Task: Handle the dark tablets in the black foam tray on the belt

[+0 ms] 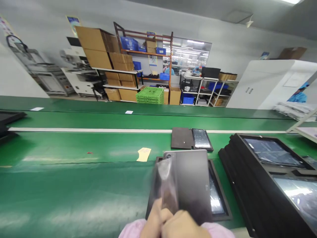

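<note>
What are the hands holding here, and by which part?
Both hands, left hand and right hand, grip a grey tablet at its near bottom edge.

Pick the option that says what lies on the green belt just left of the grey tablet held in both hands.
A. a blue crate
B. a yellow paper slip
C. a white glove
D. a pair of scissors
B: a yellow paper slip lies flat on the green belt, left of the grey tablet that both hands grip at its near edge.
</note>
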`<state>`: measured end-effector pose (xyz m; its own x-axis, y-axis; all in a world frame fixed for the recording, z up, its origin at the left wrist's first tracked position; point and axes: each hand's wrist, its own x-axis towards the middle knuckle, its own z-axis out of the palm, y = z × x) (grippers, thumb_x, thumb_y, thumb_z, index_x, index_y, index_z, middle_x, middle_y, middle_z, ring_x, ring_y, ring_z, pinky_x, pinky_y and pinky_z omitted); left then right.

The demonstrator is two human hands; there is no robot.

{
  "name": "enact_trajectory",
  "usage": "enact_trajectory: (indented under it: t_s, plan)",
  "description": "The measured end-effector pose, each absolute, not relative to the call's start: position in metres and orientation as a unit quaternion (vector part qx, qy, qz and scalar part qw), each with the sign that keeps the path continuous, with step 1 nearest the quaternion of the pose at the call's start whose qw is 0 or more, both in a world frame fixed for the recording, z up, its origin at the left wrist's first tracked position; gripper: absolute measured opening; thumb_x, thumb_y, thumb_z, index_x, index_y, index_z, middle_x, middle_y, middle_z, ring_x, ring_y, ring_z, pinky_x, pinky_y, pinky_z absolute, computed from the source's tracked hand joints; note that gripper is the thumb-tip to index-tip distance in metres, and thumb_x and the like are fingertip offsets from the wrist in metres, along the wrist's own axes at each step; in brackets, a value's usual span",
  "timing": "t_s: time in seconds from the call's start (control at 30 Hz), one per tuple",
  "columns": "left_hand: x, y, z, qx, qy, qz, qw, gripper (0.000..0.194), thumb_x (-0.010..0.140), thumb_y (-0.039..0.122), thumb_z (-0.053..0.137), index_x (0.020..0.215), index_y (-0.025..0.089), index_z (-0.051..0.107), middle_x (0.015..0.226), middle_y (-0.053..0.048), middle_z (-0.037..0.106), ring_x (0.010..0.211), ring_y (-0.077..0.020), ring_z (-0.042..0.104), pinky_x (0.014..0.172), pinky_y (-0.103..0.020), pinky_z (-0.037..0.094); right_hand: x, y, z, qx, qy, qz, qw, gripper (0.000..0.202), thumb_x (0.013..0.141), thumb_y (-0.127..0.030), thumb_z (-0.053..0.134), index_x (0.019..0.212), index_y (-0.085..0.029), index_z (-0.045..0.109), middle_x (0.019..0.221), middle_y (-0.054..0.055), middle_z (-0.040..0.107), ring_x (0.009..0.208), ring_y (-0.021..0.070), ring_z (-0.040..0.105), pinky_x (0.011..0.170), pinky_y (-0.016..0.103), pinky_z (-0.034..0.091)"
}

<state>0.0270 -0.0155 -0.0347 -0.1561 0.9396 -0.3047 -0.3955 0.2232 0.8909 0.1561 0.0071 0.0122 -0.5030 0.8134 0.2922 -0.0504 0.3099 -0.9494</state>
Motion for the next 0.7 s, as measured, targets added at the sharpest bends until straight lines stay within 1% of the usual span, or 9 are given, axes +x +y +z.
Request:
enact_trajectory:
  t_s: [0.13, 0.17, 0.23, 0.27, 0.33, 0.37, 0.43, 0.53, 0.7]
  plan:
    - [0.017, -0.009, -0.028, 0.222, 0.495, 0.599, 0.589, 0.016, 0.052, 0.014, 0.048, 0.066, 0.015, 0.056, 0.054, 0.004, 0.053, 0.05, -0.0119, 0.044, 0.047, -0.024, 0.035, 0.184, 0.041, 0.016, -0.404, -0.615, 0.461, 0.495, 0.038, 0.076, -0.038, 0.056, 0.053, -0.021, 0.032, 0.051, -0.006, 0.029, 0.046, 0.0095, 0.03, 0.045, 0.022, 0.029]
    - [0.017, -0.007, -0.029, 0.224, 0.518, 0.603, 0.564, 0.018, 0.054, 0.015, 0.047, 0.069, 0.015, 0.057, 0.055, 0.003, 0.054, 0.051, -0.0124, 0.046, 0.049, -0.024, 0.036, 0.185, 0.048, 0.012, -0.434, -0.594, 0.451, 0.505, 0.033, 0.075, -0.038, 0.056, 0.055, -0.021, 0.035, 0.052, -0.006, 0.032, 0.047, 0.01, 0.034, 0.047, 0.022, 0.032]
    - [0.019, -0.006, -0.034, 0.271, 0.573, 0.59, 0.5, 0.024, 0.057, 0.015, 0.048, 0.077, 0.014, 0.06, 0.065, 0.0, 0.061, 0.061, -0.0159, 0.053, 0.058, -0.026, 0.042, 0.177, 0.055, -0.001, -0.447, -0.589, 0.476, 0.476, 0.017, 0.068, -0.034, 0.059, 0.074, -0.02, 0.05, 0.066, -0.001, 0.051, 0.062, 0.015, 0.051, 0.057, 0.025, 0.042]
    - [0.023, -0.006, -0.038, 0.315, 0.587, 0.578, 0.471, 0.029, 0.059, 0.015, 0.048, 0.084, 0.014, 0.063, 0.075, -0.003, 0.065, 0.071, -0.0187, 0.057, 0.067, -0.029, 0.045, 0.168, 0.054, -0.01, -0.436, -0.601, 0.503, 0.442, 0.031, 0.063, -0.03, 0.061, 0.092, -0.02, 0.053, 0.086, 0.004, 0.059, 0.08, 0.0196, 0.056, 0.067, 0.029, 0.047]
    - [0.032, -0.007, -0.048, 0.415, 0.595, 0.543, 0.423, 0.04, 0.065, 0.018, 0.051, 0.104, 0.013, 0.062, 0.104, -0.01, 0.065, 0.098, -0.0246, 0.057, 0.089, -0.035, 0.042, 0.149, 0.05, -0.028, -0.42, -0.624, 0.527, 0.394, 0.067, 0.06, -0.025, 0.062, 0.124, -0.019, 0.041, 0.125, 0.01, 0.049, 0.114, 0.0246, 0.047, 0.089, 0.035, 0.043]
    - [0.037, -0.008, -0.052, 0.462, 0.594, 0.518, 0.406, 0.047, 0.066, 0.018, 0.052, 0.112, 0.013, 0.06, 0.117, -0.012, 0.06, 0.111, -0.0266, 0.051, 0.099, -0.037, 0.036, 0.141, 0.048, -0.037, -0.427, -0.627, 0.524, 0.387, 0.072, 0.063, -0.026, 0.06, 0.13, -0.018, 0.035, 0.131, 0.011, 0.044, 0.119, 0.0246, 0.042, 0.095, 0.036, 0.039]
    - [0.044, -0.008, -0.059, 0.539, 0.587, 0.458, 0.394, 0.062, 0.063, 0.014, 0.054, 0.124, 0.013, 0.053, 0.134, -0.014, 0.047, 0.127, -0.0279, 0.037, 0.108, -0.039, 0.025, 0.132, 0.053, -0.052, -0.455, -0.615, 0.505, 0.4, 0.061, 0.073, -0.032, 0.053, 0.128, -0.012, 0.038, 0.124, 0.013, 0.051, 0.115, 0.0247, 0.046, 0.098, 0.036, 0.036]
    - [0.045, -0.006, -0.066, 0.592, 0.577, 0.379, 0.415, 0.071, 0.057, 0.008, 0.05, 0.129, 0.011, 0.049, 0.14, -0.013, 0.039, 0.132, -0.0269, 0.029, 0.111, -0.04, 0.02, 0.136, 0.077, -0.075, -0.474, -0.591, 0.5, 0.42, 0.045, 0.079, -0.037, 0.044, 0.115, -0.01, 0.048, 0.108, 0.012, 0.061, 0.1, 0.0242, 0.056, 0.092, 0.034, 0.041]
    - [0.024, 0.0, -0.099, 0.546, 0.639, 0.367, 0.399, 0.056, 0.06, 0.011, 0.05, 0.114, 0.011, 0.062, 0.132, -0.016, 0.048, 0.126, -0.0287, 0.04, 0.109, -0.042, 0.025, 0.137, 0.125, -0.127, -0.474, -0.612, 0.48, 0.412, 0.048, 0.082, -0.032, 0.038, 0.125, -0.01, 0.042, 0.118, 0.012, 0.057, 0.107, 0.0214, 0.054, 0.093, 0.032, 0.041]
